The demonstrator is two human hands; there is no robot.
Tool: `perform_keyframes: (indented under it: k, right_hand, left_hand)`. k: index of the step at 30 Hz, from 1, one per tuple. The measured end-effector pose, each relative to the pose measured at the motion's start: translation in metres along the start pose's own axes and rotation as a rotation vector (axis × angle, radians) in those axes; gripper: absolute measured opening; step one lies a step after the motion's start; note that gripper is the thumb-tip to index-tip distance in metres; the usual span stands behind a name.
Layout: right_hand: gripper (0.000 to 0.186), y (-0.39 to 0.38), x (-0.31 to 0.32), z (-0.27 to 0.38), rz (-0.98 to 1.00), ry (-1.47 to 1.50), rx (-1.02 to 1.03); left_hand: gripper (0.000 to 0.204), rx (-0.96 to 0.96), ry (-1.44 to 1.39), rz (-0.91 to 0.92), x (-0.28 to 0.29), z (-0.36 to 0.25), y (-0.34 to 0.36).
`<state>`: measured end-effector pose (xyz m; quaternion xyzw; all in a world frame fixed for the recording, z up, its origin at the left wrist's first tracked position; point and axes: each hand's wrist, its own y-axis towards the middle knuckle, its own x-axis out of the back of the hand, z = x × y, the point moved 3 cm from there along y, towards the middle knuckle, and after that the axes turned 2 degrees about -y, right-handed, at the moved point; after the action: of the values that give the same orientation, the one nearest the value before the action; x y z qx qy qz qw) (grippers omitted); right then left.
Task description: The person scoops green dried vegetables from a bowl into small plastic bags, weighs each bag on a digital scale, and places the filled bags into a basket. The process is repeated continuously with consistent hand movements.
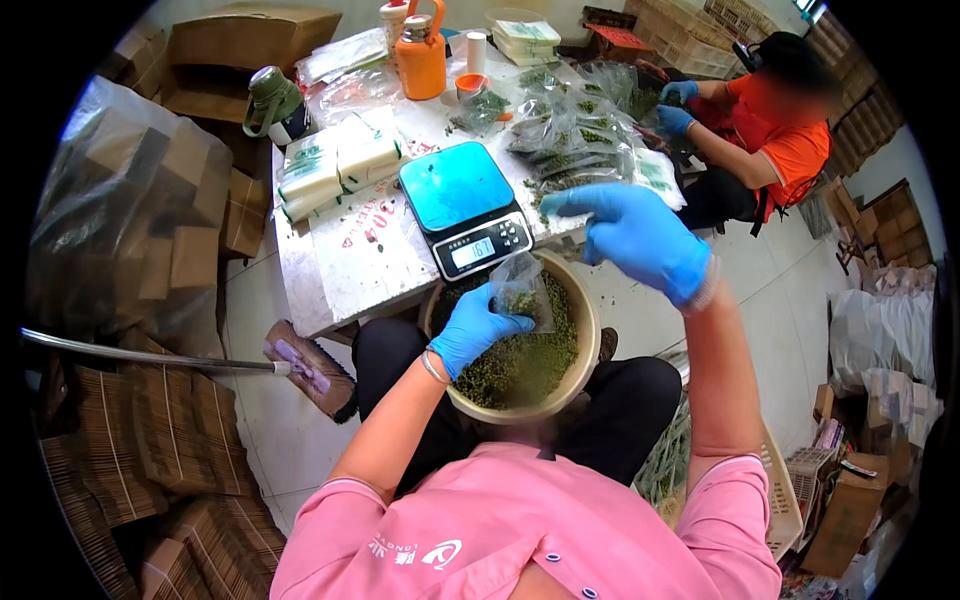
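My blue-gloved left hand [485, 330] grips a small clear plastic bag [528, 295] with small green pellets in it, above a cream basin [584, 335] of the same green stuff [510, 365] between my knees. My blue-gloved right hand [645, 245] is raised right of the basin, index finger extended and other fingers partly bent, with nothing visible held. A scale [455, 190] with a blue top sits at the table's front edge, just beyond the basin. Right of it lie several filled bags [570, 140]; left of it, stacks of empty bags [335, 160].
The white table [320, 270] also holds an orange flask [420, 65] and green thermos [275, 105]. A co-worker [760, 150] in orange works at the right. A broom [305, 365], flattened cardboard [155, 430] and wrapped boxes [140, 210] are at left; crates [775, 480] and cartons [845, 505] at lower right.
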<state>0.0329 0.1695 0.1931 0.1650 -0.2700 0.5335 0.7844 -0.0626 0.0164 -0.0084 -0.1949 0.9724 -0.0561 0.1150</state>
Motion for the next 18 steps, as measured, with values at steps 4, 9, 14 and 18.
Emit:
perform_keyframes:
  k: [4, 9, 14, 18]
  right_hand:
    - [0.028, -0.033, -0.06, -0.004, 0.417, -0.61, 0.078]
    - [0.033, -0.033, -0.028, -0.003, 0.014, -0.191, 0.081]
    - [0.016, -0.03, -0.077, -0.034, 0.295, -0.733, 0.064]
    - [0.018, -0.042, -0.067, -0.029, 0.345, -0.588, -0.037]
  left_hand:
    - [0.053, -0.139, -0.014, -0.051, -0.025, -0.013, -0.005]
    - [0.056, -0.232, 0.063, -0.172, -0.02, -0.005, -0.011]
    - [0.05, -0.272, 0.218, -0.182, -0.031, -0.008, -0.01]
    - [0.044, -0.263, 0.239, 0.013, -0.035, -0.015, -0.013]
